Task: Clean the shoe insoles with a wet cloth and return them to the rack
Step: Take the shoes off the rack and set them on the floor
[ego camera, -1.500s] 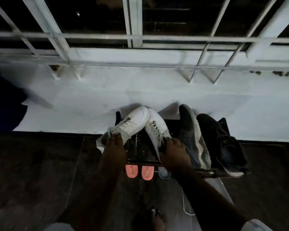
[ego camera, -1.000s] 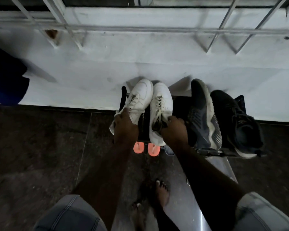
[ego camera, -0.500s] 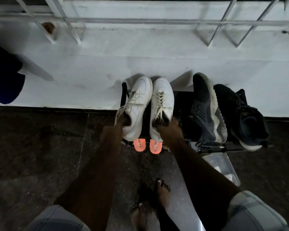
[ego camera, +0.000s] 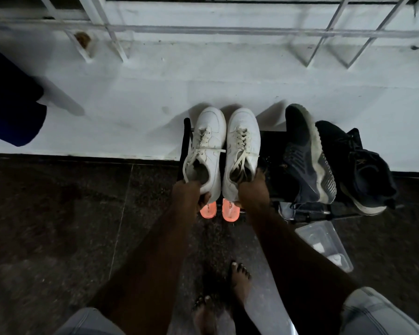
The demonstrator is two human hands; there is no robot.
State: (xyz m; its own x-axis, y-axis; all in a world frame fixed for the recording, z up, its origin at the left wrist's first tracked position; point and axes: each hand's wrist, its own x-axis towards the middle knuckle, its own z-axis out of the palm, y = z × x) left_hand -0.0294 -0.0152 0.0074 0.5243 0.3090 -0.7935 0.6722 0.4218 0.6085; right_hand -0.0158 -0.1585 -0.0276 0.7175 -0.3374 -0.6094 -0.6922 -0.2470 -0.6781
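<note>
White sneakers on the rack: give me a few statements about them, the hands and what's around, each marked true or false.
1. Each hand grips the heel of one white sneaker. True: the left hand holds the left sneaker, the right hand the right sneaker.
2. The white sneakers lie on the floor. False: they sit on the rack.
3. Two dark shoes stand to the right of the white pair. True.
4. A wet cloth is in the right hand. False: it holds only the sneaker.
5. Orange sandals show beneath the white pair. True.
</note>
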